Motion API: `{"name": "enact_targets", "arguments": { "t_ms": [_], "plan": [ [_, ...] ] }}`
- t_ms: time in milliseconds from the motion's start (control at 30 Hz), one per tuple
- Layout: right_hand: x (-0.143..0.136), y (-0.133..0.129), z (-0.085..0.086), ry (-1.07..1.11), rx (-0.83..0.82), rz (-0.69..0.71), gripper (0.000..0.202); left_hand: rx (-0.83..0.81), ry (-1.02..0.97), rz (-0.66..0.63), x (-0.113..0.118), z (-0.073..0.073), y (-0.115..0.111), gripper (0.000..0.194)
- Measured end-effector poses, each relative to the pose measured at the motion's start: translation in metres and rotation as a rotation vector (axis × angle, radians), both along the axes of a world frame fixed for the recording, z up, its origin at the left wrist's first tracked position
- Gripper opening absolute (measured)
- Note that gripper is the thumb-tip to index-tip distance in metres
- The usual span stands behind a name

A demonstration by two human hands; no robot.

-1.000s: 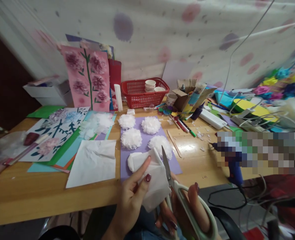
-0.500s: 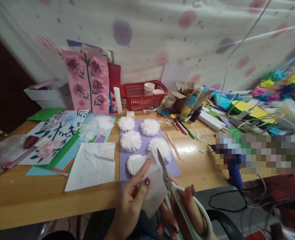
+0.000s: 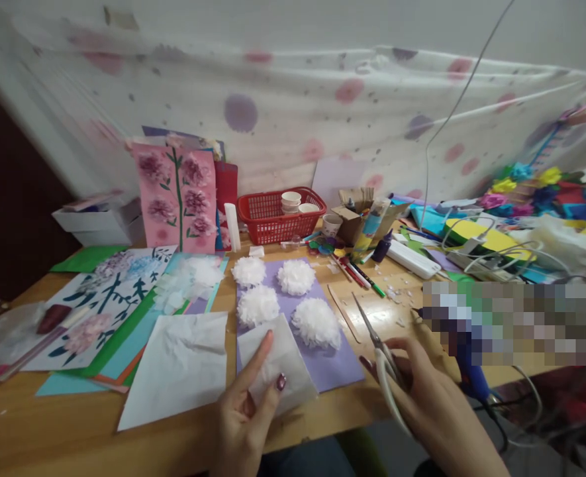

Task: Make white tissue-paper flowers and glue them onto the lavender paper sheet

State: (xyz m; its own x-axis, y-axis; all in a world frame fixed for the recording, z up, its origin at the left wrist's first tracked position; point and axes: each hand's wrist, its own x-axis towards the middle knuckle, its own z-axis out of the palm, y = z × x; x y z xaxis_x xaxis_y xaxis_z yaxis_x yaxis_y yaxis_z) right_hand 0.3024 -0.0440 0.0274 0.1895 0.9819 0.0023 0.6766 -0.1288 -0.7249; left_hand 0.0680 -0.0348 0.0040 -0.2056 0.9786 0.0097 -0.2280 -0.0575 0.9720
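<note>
Between thumb and fingers, my left hand (image 3: 253, 404) pinches a piece of thin white tissue paper (image 3: 287, 361) over the near part of a purple sheet (image 3: 335, 372). Off to its right, my right hand (image 3: 416, 377) is closed around the pale handles of a pair of scissors (image 3: 379, 341); the blades point up and away, apart from the paper. Fluffy white paper flowers (image 3: 316, 322) sit on the purple sheet, two on the left and two on the right. A larger white sheet (image 3: 181, 364) lies on the table left of my left hand.
A red basket (image 3: 280, 215) with paper cups stands at the back. Markers (image 3: 359, 273), a wooden stick (image 3: 343, 311) and a white power strip (image 3: 414, 258) lie right of the flowers. A blue glue gun (image 3: 471, 377) and cables occupy the right edge. Flower artwork (image 3: 178, 199) leans at back left.
The scissors moved from the paper's edge out to the right with my right hand. My left hand still holds the paper, now shifted left and lying flatter. The view has tilted upward.
</note>
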Motion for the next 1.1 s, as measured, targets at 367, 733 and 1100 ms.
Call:
{"name": "enact_targets", "arguments": {
  "t_ms": [367,733,1100],
  "plan": [
    [0.029,0.024,-0.007,-0.711,0.258,-0.042,0.035,0.015,0.041,-0.015,-0.004,0.003,-0.006,0.048],
    [-0.051,-0.02,-0.011,0.594,0.408,-0.016,0.041,0.025,0.02,-0.158,0.001,0.007,-0.014,0.045],
    [-0.073,-0.021,-0.01,1.163,-0.282,0.412,0.05,0.148,0.233,-0.307,0.004,-0.001,-0.026,0.047]
  ]
}}
